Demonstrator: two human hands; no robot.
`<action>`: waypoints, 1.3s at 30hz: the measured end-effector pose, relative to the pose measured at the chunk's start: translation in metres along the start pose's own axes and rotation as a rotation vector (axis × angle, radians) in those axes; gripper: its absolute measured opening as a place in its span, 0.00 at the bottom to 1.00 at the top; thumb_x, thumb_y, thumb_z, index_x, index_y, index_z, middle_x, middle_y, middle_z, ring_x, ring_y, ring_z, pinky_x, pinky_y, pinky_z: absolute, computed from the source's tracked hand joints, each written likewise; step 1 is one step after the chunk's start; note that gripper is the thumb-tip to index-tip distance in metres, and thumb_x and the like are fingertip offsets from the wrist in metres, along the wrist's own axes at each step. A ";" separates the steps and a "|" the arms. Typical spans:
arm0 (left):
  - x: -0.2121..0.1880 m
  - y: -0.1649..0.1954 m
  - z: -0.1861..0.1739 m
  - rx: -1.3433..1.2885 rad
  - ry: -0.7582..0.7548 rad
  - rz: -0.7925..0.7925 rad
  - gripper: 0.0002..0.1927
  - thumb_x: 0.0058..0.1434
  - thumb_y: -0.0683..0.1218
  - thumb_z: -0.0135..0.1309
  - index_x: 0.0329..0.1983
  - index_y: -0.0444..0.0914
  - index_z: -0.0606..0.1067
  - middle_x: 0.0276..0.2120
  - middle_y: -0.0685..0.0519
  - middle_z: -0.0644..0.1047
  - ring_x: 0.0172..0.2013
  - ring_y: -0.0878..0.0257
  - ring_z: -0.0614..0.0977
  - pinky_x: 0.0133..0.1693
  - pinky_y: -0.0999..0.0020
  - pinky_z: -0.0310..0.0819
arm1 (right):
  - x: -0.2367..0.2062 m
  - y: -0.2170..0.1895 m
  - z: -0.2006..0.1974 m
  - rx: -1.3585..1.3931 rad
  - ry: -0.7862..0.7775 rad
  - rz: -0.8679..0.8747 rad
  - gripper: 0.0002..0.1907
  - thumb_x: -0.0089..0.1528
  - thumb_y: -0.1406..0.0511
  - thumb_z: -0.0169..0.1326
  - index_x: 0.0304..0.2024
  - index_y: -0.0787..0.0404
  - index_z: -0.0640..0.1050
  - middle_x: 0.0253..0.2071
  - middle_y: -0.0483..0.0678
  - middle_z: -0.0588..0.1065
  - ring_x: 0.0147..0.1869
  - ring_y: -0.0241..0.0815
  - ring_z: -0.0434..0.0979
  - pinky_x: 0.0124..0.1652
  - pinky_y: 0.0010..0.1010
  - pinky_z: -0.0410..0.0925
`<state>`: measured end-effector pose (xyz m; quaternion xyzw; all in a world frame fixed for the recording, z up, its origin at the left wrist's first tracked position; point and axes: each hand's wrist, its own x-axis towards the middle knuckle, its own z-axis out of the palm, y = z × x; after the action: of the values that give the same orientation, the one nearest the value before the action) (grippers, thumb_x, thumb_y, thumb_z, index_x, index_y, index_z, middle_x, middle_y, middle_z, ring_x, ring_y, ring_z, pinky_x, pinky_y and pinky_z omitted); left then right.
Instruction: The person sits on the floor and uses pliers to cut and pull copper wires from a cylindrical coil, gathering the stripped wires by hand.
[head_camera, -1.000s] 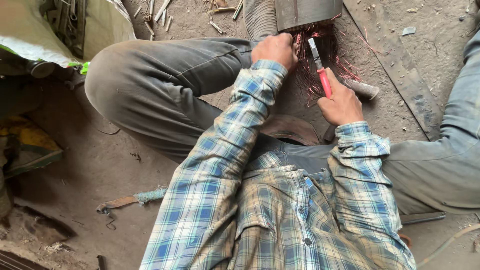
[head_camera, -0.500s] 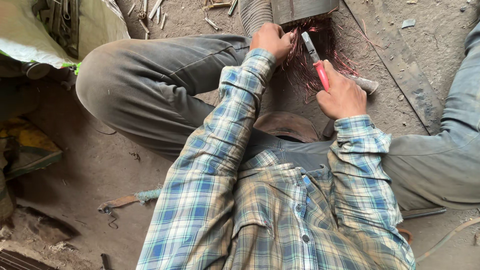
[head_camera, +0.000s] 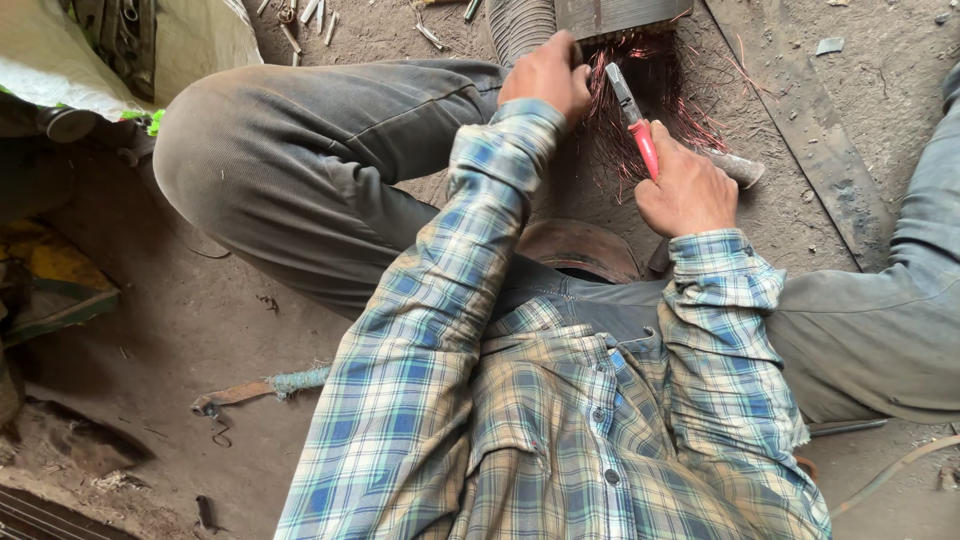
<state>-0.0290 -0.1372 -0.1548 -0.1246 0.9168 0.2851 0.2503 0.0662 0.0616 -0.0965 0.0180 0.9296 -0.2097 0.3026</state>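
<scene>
Head camera, looking straight down at a person seated on a dirt floor with knees spread, wearing a blue and tan plaid shirt and grey trousers. Between the legs lies a grey metal motor core (head_camera: 612, 14) with a bundle of reddish copper wire (head_camera: 655, 110) spilling from its near end.

Left hand (head_camera: 548, 75) is clenched on the left edge of the wire bundle, right at the mouth of the core. Right hand (head_camera: 688, 190) is wrapped tight around the red handles of a pair of pliers (head_camera: 633, 118), whose grey nose points up into the strands; whether the nose is biting wire cannot be told.

Compared with a second ago, both hands sit in nearly the same places. The pliers have shifted slightly, the handles tilting a little more to the right, while the left hand keeps its grip. The wire is still packed in the core, so little has come free, and the pulling seems to be in its working stage.

A round rusty disc (head_camera: 580, 250) lies by the person's waist, and a strap with a frayed blue end (head_camera: 262, 389) lies on the floor at the left.
</scene>
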 end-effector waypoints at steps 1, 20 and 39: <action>-0.004 0.003 -0.001 0.042 0.022 0.089 0.16 0.55 0.53 0.59 0.46 0.44 0.78 0.41 0.46 0.82 0.44 0.46 0.83 0.46 0.51 0.77 | 0.001 0.000 0.000 0.000 -0.007 0.006 0.42 0.53 0.62 0.49 0.73 0.53 0.65 0.50 0.62 0.78 0.51 0.67 0.77 0.48 0.58 0.68; -0.026 0.034 0.002 0.274 -0.121 0.056 0.15 0.50 0.53 0.60 0.37 0.41 0.81 0.37 0.43 0.82 0.41 0.46 0.85 0.44 0.52 0.79 | -0.005 0.000 -0.012 0.051 -0.063 0.060 0.42 0.51 0.62 0.50 0.72 0.48 0.64 0.44 0.63 0.79 0.49 0.68 0.78 0.48 0.58 0.68; -0.030 0.035 0.000 0.009 -0.213 -0.082 0.16 0.52 0.56 0.57 0.36 0.44 0.84 0.38 0.43 0.84 0.43 0.49 0.85 0.50 0.57 0.78 | 0.005 -0.004 -0.025 0.124 -0.077 0.043 0.33 0.52 0.64 0.49 0.62 0.43 0.69 0.36 0.63 0.77 0.44 0.71 0.76 0.43 0.60 0.66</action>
<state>-0.0168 -0.1067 -0.1231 -0.1297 0.8805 0.2821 0.3583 0.0478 0.0676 -0.0801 0.0484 0.9019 -0.2607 0.3410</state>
